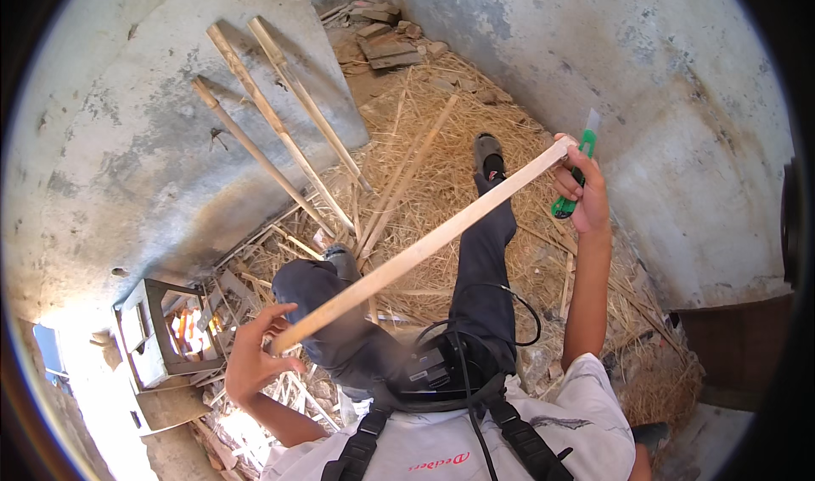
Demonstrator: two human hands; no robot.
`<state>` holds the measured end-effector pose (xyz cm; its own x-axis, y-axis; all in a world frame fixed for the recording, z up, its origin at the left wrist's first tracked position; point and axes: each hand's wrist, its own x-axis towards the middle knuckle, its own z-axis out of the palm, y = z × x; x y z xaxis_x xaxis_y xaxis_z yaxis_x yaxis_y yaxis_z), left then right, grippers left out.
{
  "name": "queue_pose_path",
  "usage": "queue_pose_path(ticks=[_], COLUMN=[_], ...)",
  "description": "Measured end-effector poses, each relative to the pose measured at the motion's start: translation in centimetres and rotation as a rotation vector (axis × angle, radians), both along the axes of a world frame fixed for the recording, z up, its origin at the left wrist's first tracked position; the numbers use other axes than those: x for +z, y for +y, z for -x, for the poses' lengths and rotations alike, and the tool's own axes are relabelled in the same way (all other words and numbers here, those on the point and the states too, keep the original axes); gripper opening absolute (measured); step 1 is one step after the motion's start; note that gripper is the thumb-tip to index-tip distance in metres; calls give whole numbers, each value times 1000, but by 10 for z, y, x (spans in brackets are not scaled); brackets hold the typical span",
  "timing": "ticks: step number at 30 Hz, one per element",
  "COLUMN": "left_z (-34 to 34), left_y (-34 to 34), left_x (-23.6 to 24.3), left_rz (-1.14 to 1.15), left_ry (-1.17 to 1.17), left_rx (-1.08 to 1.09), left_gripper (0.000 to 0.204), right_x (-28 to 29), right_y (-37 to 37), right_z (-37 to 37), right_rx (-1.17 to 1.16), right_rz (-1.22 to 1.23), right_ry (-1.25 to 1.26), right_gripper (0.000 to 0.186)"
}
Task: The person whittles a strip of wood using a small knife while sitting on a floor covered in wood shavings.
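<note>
A long, pale wooden stick [424, 245] slants across in front of me, from lower left to upper right. Its upper end is pinched in my right hand [587, 194]. That same hand also grips a green utility knife [564, 208], its blade out and pointing up, away from me. At the stick's lower end, my left hand [251, 354] has its thumb and fingers spread around the tip. Whether the palm touches the wood I cannot tell.
Three wooden poles [284, 146] lean on the grey wall [110, 141] at left. Straw and wood scraps [433, 141] cover the floor. A broken frame box [148, 337] stands at lower left, and bricks [390, 50] are piled in the far corner. A black cable [465, 358] crosses my lap.
</note>
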<state>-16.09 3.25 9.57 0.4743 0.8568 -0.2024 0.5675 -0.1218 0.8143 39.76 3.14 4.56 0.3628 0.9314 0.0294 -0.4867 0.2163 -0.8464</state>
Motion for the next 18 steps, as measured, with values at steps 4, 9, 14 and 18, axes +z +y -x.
queue_pose_path(ticks=[4,9,14,18], left_z=[-23,-37,-59,-98], left_y=[-1,8,11,5], left_x=[0,-14,-32,-40], left_rz=[25,-110,-50,63], left_ry=[10,87,-17,-166], left_rx=[-19,-20,-29,-9], left_gripper=[67,46,23,19], right_x=[-5,-5,5,-7], right_y=[-4,-7,-10,-22], right_z=[-28,-52,-42,-27], right_rx=[-91,-219,-356,-450], right_rz=[31,36,63,118], right_ry=[-19,31,-71,-260], right_gripper=[39,44,53,49])
